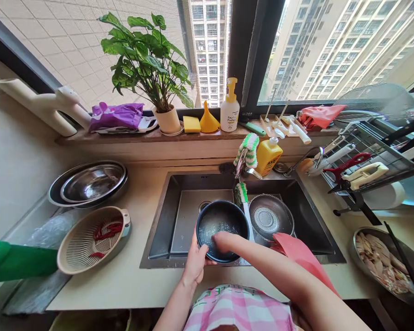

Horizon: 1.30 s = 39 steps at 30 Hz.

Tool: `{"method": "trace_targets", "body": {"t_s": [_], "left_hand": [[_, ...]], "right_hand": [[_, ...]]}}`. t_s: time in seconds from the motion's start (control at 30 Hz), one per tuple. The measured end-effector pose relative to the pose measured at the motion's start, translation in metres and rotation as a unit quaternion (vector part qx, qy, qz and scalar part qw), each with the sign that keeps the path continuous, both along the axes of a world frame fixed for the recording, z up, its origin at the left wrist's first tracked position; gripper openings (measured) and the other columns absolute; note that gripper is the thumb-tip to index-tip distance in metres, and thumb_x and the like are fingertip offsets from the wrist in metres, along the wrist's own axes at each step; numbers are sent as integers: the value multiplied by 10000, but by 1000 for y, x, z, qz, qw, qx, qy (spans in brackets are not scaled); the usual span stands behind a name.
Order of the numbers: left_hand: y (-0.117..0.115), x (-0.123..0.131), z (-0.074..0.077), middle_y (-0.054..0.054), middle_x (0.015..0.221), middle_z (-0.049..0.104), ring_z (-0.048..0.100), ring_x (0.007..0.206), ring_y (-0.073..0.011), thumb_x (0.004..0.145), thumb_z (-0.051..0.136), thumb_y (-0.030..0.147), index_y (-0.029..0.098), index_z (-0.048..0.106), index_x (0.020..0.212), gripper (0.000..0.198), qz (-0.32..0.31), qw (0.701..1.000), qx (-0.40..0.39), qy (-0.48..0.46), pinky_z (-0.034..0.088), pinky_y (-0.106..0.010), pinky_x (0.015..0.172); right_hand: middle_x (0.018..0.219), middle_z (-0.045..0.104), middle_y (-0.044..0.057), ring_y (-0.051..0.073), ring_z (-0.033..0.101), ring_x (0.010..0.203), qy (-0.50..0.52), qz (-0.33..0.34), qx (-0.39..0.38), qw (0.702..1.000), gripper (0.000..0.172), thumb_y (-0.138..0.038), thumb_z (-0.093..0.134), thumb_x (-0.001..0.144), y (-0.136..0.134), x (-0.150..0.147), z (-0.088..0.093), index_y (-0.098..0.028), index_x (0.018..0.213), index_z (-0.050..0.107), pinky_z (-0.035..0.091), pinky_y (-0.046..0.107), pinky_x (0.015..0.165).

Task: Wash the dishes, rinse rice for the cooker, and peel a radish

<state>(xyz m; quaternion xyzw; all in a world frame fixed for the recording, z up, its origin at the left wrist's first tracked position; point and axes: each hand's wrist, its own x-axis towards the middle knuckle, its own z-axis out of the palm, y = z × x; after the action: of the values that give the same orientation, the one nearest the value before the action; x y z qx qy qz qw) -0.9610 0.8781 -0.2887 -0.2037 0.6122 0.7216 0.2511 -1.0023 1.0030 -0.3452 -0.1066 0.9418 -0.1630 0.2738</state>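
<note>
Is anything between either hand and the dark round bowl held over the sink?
Nothing visible. The left hand grips the rim of the dark round bowl directly, and the right hand rests inside it, over the steel sink. The metal strainer sits beside the bowl, not between.

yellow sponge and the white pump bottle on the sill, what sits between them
In the head view, a yellow funnel stands between the yellow sponge and the white pump bottle on the sill.
</note>
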Motion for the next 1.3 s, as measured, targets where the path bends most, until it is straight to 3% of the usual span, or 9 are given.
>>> {"method": "trace_targets", "body": {"t_s": [0.1,0.2,0.5,0.73,0.87,1.0,1.1,1.2,1.3], "left_hand": [[-2,0,1,-99,1282,545,510,507,-34,723,488,98,320,83,1507,910,-1,1000,0,-2,476,-155,425],[-3,-1,5,-103,1346,503,508,494,-27,725,490,101,338,74,1506,915,0,1000,-5,-2,475,-161,416],[-3,-5,12,-81,1484,375,596,589,-74,720,527,129,369,130,1500,908,-27,998,-42,47,483,-166,394],[-4,-4,16,-101,1445,433,637,652,-110,696,604,129,351,221,1491,909,-33,996,-48,63,522,-177,439],[-4,-3,16,-82,1480,391,555,490,-43,701,542,102,395,190,1487,909,-54,997,-35,53,478,-179,370],[-4,-5,15,-101,1437,446,618,598,-94,693,574,102,355,256,1480,886,-47,997,-39,56,486,-164,388],[-4,-8,14,-115,1358,524,645,675,-132,688,604,110,335,271,1480,888,-46,997,-44,54,505,-166,414],[-6,-11,13,-111,1401,484,606,566,-91,699,574,120,349,237,1487,887,-54,995,-50,64,488,-175,369],[-8,-14,10,-113,1478,384,568,496,-60,698,554,124,347,241,1484,876,-53,993,-62,82,477,-189,337]], "right_hand": [[856,708,84,232,684,763,6,23,-1,1000,147,-178,634,770,-5,-2,7,-187,893,714,515,277,637],[1082,647,150,235,675,852,53,6,12,999,282,-132,420,887,-2,-7,12,-146,1008,675,503,306,703],[959,664,84,221,610,942,205,-3,-39,978,350,-405,372,966,0,-9,7,-179,953,639,428,332,835],[975,699,122,238,625,935,155,78,2,985,428,-393,341,982,7,-38,-15,-148,960,691,421,352,864],[1162,629,136,262,538,1106,203,79,-5,976,363,-362,371,976,21,-37,-15,-153,1155,608,380,403,954],[1222,579,145,264,468,1196,230,120,-20,965,323,-351,460,941,31,-27,-16,-157,1163,593,335,454,1023],[1369,475,174,287,357,1320,240,129,-46,961,489,-446,520,898,32,-19,-18,-137,1277,527,272,495,1088],[1495,326,178,303,194,1415,254,130,-77,955,690,-502,555,862,29,-10,-16,-121,1412,385,165,545,1140],[1503,337,137,243,191,1428,263,80,-128,953,541,-358,450,938,30,-3,-13,-142,1428,368,163,513,1161]]}}
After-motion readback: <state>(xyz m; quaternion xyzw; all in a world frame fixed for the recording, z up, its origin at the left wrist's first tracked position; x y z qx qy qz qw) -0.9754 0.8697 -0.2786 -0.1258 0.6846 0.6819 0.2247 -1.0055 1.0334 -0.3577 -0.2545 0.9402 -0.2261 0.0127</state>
